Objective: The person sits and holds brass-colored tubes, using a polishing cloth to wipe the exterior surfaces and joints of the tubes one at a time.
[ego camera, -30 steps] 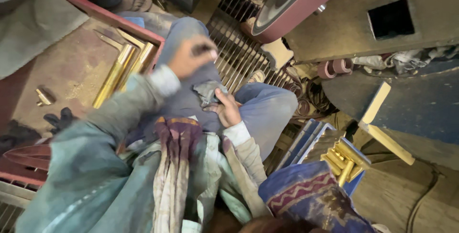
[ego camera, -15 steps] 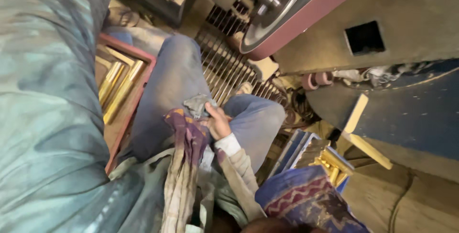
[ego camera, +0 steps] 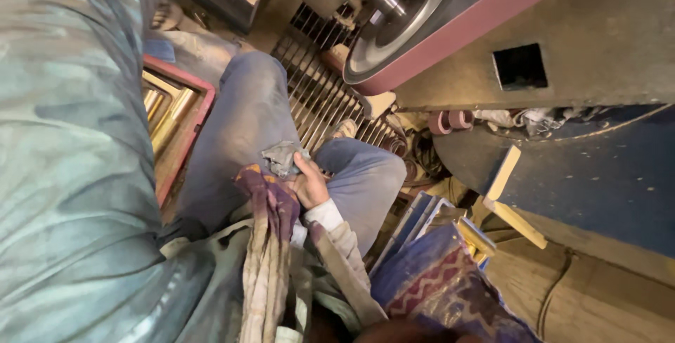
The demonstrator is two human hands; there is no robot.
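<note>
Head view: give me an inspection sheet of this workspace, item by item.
Surface: metal floor grate under the person's jeans-clad legs.
Job's things: grey rag on the lap, right hand on it.
Clutter: brass-coloured strips in a red-edged tray; patterned cloth; wooden strips; tape rolls.
Hands: right hand's fingers curled on the rag; left hand out of view, only its sleeve shows.
Cables: dark cable on the floor at right.
Surroundings: belt sander with reddish belt and wheel.
</note>
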